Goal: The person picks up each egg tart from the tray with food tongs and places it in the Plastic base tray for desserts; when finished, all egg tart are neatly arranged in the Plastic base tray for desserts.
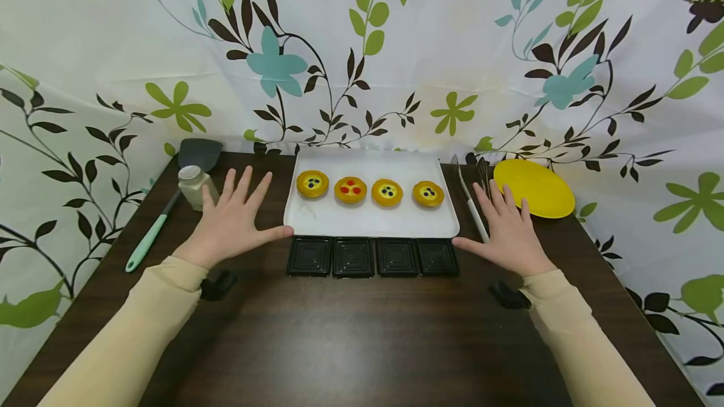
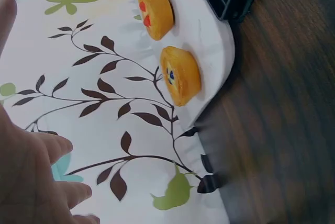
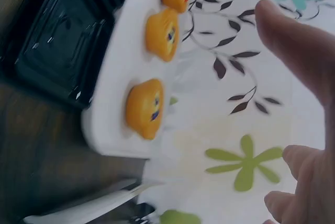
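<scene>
My left hand (image 1: 229, 226) is held with fingers spread by the left end of a white rectangular tray (image 1: 370, 223), its thumb pointing at the tray's corner. Opposite it, my right hand (image 1: 509, 238) spreads its fingers beside the right end. Neither holds anything. On the tray sit several small tarts in a row: one with red fruit (image 1: 351, 190), the others, such as the leftmost tart (image 1: 313, 184), with dark berries. Along the tray's near edge runs a row of square black dishes (image 1: 353, 258). In the right wrist view, a dark-berry tart (image 3: 145, 109) stands near the tray's end.
Left of the left hand are a jar with a whitish lid (image 1: 193, 184) and a spatula with a mint handle (image 1: 151, 237). Around the right hand lie a white-handled utensil (image 1: 477, 218), a whisk (image 1: 482, 171) and a yellow plate (image 1: 534, 188). A patterned cloth (image 1: 362, 49) hangs behind the dark table (image 1: 362, 338).
</scene>
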Motion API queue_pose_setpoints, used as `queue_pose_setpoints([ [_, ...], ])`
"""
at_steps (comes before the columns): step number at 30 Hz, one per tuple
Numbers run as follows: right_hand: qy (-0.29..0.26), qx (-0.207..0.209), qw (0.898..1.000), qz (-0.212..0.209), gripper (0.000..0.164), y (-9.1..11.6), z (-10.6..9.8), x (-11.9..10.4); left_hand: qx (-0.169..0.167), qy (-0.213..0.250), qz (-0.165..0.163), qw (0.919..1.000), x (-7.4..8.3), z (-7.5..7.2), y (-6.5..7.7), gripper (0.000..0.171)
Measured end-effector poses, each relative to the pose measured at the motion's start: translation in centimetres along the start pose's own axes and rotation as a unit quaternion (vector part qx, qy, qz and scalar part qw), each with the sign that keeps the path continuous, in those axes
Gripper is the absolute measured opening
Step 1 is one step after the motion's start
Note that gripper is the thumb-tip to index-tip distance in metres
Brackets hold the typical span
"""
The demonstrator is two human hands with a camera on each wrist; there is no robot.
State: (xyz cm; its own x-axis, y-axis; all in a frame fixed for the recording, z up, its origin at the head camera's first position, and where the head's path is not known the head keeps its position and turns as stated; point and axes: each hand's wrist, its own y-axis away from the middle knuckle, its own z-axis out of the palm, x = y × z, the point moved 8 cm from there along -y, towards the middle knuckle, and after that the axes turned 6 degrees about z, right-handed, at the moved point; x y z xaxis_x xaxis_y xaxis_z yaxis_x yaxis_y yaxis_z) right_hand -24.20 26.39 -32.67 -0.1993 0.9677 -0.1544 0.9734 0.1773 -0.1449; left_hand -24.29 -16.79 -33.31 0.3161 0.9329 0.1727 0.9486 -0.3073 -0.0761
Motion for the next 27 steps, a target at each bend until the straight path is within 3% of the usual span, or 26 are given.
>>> queue_pose_setpoints([
  [9, -0.022, -0.065, 0.996, 0.049, 0.115, -1.0, 2.5, 4.0, -0.018, 0.05, -0.009, 0.9986, -0.9, 1.2, -0.7, 0.116],
  [19, -0.074, -0.123, 0.986, 0.08, 0.109, -2.2, 5.1, 7.4, -0.031, 0.11, -0.029, 0.993, -2.0, 3.1, -2.6, 0.113],
  [22, -0.095, -0.138, 0.981, 0.096, 0.11, -2.4, 6.0, 8.3, -0.023, 0.123, -0.037, 0.9914, -2.7, 3.7, -3.2, 0.104],
  [27, -0.105, -0.143, 0.979, 0.102, 0.108, -2.7, 6.7, 9.1, -0.006, 0.164, -0.035, 0.9859, -3.1, 4.4, -4.4, 0.075],
])
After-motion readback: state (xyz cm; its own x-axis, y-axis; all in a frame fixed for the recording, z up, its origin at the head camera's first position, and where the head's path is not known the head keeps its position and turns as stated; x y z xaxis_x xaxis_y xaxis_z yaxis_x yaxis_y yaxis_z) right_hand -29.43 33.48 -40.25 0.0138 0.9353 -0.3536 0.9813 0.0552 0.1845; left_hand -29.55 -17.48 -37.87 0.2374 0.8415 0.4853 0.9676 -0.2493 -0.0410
